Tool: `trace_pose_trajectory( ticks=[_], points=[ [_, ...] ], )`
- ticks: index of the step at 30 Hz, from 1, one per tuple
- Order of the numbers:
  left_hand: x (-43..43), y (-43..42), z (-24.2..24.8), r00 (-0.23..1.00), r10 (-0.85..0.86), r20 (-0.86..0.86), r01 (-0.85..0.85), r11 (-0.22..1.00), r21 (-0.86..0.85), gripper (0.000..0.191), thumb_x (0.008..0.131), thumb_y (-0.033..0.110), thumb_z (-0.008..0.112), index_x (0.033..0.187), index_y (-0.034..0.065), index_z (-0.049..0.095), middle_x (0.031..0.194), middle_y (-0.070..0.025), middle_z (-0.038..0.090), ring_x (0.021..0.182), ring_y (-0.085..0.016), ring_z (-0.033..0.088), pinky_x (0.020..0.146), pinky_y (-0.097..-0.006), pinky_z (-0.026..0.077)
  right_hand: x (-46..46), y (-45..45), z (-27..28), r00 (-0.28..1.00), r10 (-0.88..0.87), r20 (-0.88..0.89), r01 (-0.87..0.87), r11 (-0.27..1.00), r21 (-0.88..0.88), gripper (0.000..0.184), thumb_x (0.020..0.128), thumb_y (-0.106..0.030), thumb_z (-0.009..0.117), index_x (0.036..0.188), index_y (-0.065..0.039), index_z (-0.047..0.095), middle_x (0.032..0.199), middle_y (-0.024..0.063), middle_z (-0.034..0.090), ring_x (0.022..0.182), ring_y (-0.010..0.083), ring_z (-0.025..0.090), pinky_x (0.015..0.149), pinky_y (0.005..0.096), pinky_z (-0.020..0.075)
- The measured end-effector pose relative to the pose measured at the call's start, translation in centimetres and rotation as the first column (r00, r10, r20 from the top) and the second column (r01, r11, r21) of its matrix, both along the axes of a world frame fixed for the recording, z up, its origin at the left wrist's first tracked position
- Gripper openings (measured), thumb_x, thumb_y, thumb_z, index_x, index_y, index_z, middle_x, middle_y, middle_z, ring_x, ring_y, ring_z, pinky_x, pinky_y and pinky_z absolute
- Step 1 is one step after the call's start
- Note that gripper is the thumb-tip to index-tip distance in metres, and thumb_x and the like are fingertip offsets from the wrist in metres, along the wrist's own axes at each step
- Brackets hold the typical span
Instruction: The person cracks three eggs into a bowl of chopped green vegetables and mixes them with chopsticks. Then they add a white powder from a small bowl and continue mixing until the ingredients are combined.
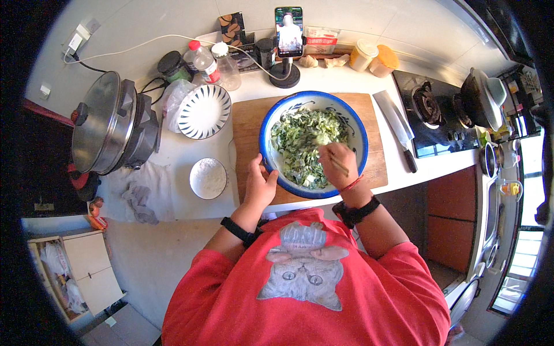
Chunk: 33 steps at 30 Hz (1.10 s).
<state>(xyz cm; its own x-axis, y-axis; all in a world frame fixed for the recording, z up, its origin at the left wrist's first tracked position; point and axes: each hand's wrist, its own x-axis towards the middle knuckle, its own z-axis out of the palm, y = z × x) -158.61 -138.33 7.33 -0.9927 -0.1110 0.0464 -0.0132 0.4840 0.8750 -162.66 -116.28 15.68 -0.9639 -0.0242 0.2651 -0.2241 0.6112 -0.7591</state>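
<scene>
A large blue-rimmed enamel basin [262, 142] stands on a wooden cutting board [249, 125]. Chopped leafy greens [298, 129] lie in it, partly coated with something pale. My right hand [339, 166] is closed around chopsticks [338, 165] over the right part of the basin; their lower ends are blurred among the greens. At the basin's lower left rim is my left hand [262, 181], its thumb and fingers against the rim. Left of the board are a small bowl of white powder [208, 178] and a plate with a dark striped edge [204, 111].
A cleaver [396, 123] lies right of the board, beside a gas hob [426, 108] with a wok [478, 99]. Behind the basin are a phone on a stand [289, 32], plastic bottles [203, 62] and jars [363, 55]. A lidded steel pan [101, 123] and a cloth [139, 201] are at left.
</scene>
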Motion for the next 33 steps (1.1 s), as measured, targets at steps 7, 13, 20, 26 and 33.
trace_pose_trajectory(
  ticks=[7,13,20,26,33],
  points=[
    [-0.1,-0.2,0.0,0.997,-0.027,0.074,0.018,0.993,0.119,0.063,0.083,0.007,0.069,0.136,-0.0023,0.035,0.089,-0.0080,0.057,0.079,-0.017,0.057,0.074,-0.0313,0.048,3.9,2.1,4.8,0.984,0.174,0.025,-0.174,0.985,-0.022,0.013,0.089,-0.013,0.064,0.084,-0.001,0.066,0.074,0.0149,0.061,0.066,0.0313,0.062,0.058,0.0389,0.0490],
    [-0.1,0.0,0.4,0.995,-0.024,0.099,0.009,0.989,0.150,0.063,0.084,0.007,0.068,0.136,-0.0023,0.035,0.087,-0.0069,0.057,0.077,-0.015,0.056,0.072,-0.0304,0.047,6.5,2.6,4.9,0.924,0.349,0.155,-0.338,0.937,-0.089,0.011,0.088,-0.012,0.065,0.088,-0.001,0.065,0.074,0.0150,0.060,0.067,0.0316,0.061,0.059,0.0398,0.0493],
    [-0.3,-0.1,0.0,0.997,-0.033,0.072,0.025,0.993,0.114,0.062,0.085,0.005,0.067,0.136,-0.0022,0.035,0.086,-0.0056,0.056,0.076,-0.014,0.055,0.071,-0.0289,0.047,3.3,1.0,-1.1,0.867,0.486,-0.111,-0.454,0.862,0.226,0.011,0.085,-0.012,0.064,0.092,-0.004,0.064,0.078,0.0110,0.060,0.068,0.0292,0.062,0.059,0.0381,0.0528],
    [-0.1,-0.3,-0.1,0.997,-0.028,0.066,0.024,0.998,0.065,0.062,0.084,0.005,0.069,0.136,-0.0024,0.035,0.087,-0.0055,0.057,0.077,-0.014,0.055,0.072,-0.0286,0.046,2.2,3.9,2.6,0.970,0.242,-0.039,-0.232,0.958,0.166,0.012,0.088,-0.012,0.064,0.089,-0.001,0.065,0.081,0.0146,0.065,0.074,0.0320,0.064,0.065,0.0397,0.0536],
    [-0.3,-0.1,0.2,0.993,-0.022,0.119,0.015,0.998,0.064,0.063,0.084,0.006,0.069,0.136,-0.0020,0.034,0.088,-0.0057,0.057,0.078,-0.015,0.055,0.072,-0.0291,0.047,-0.6,-0.2,0.4,0.995,0.023,0.093,-0.036,0.990,0.136,0.018,0.090,-0.016,0.061,0.083,0.000,0.064,0.079,0.0190,0.064,0.075,0.0370,0.063,0.067,0.0422,0.0520]
  ],
)
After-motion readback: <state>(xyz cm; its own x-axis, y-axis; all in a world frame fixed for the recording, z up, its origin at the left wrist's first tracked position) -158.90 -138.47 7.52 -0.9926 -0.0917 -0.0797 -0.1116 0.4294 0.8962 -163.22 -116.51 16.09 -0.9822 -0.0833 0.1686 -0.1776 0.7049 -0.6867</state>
